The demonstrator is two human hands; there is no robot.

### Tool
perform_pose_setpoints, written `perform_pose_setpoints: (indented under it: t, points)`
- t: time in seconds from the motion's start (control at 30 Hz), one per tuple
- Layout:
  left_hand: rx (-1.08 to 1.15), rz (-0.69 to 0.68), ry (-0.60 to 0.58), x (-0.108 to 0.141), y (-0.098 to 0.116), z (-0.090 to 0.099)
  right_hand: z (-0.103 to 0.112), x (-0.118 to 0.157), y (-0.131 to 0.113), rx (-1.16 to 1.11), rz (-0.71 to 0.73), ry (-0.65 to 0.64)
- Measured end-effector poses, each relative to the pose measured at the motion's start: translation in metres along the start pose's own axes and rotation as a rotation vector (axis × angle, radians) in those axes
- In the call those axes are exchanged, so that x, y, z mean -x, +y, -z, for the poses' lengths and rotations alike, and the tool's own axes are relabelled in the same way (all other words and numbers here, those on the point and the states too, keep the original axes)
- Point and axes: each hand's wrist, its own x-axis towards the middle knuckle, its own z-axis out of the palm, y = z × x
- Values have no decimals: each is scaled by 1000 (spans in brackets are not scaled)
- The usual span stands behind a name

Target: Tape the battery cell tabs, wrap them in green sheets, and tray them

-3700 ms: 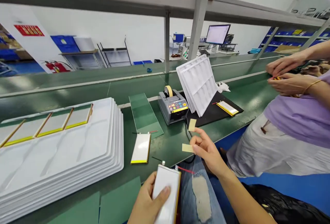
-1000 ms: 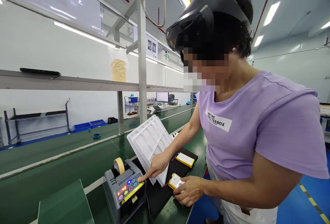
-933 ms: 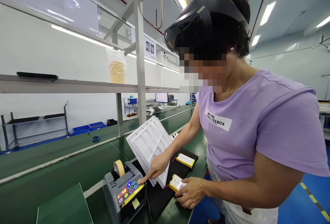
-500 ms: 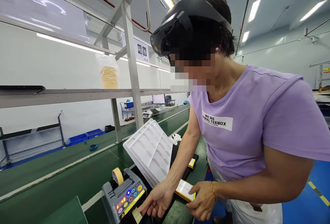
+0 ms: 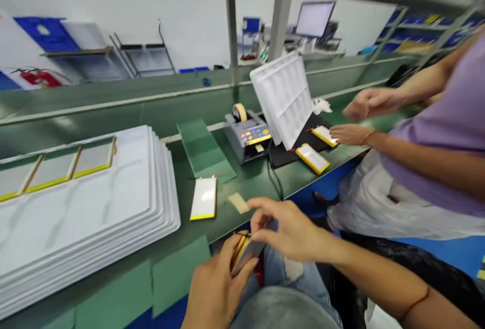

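swung across since the first frame, the right hand [image 5: 290, 230] is now up against the battery [image 5: 249, 254] where it had been held out to the right, and the battery has tipped from face-up to nearly edge-on. the left hand [image 5: 212, 284] grips it, thumb along the right side and fingers round the left, upper end poking out clear of the palm. the right hand is half curled, thumb and bent fingers right at that end; blur hides whether they pinch it. a tape piece [image 5: 238, 203] juts from its outstretched index fingertip, above the battery and apart from it. beyond the hands a loose battery [image 5: 203, 196] lies flat on the bench [image 5: 261, 187], the dispenser [image 5: 239, 138] farther back.
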Motion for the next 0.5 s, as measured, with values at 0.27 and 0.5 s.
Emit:
perform_pose_setpoints:
  t: [0.27,0.5]
  points:
    - [-43,-410,32,5,-6,0,23,-31,23,-341,-160,-504]
    - [456,111,18,7,6,-8,12,-35,34,-397,-129,-361]
